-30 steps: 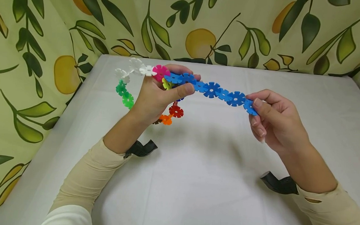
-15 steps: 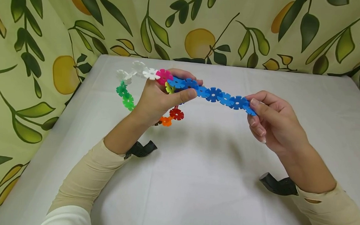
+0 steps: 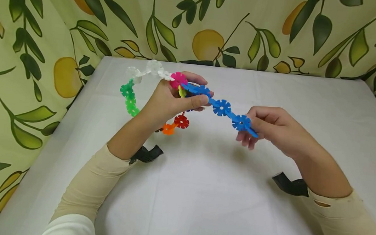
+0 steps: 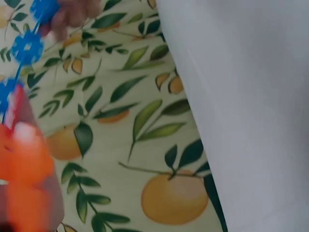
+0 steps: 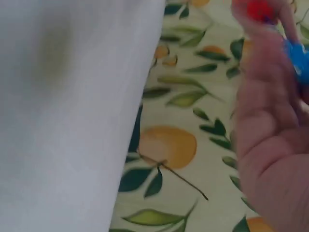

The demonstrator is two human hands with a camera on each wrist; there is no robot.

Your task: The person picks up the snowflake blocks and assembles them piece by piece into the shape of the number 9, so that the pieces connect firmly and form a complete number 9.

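Note:
A chain of interlocked plastic snowflake discs [image 3: 221, 108] hangs in the air between both hands. Its blue stretch runs from the left hand [image 3: 171, 104] down to the right hand [image 3: 278, 131]. The left thumb and fingers pinch the chain where blue discs meet a pink disc [image 3: 178, 80]. White discs [image 3: 153, 66], green discs [image 3: 130, 102], a red disc [image 3: 181, 121] and an orange disc [image 3: 168, 129] loop behind that hand, which partly hides them. At the blue end, the right thumb and fingers grip the last disc. Orange discs [image 4: 29, 157] blur close to the left wrist camera.
A white cloth covers the table [image 3: 203, 189] below the hands. Behind it hangs a curtain [image 3: 263, 15] printed with leaves and oranges. Black mounts sit at the left wrist [image 3: 147, 153] and the right wrist [image 3: 289, 184].
My right hand has turned and moved left and down, so the blue stretch now slopes more steeply and looks twisted. My left hand has shifted slightly right, still pinching the chain.

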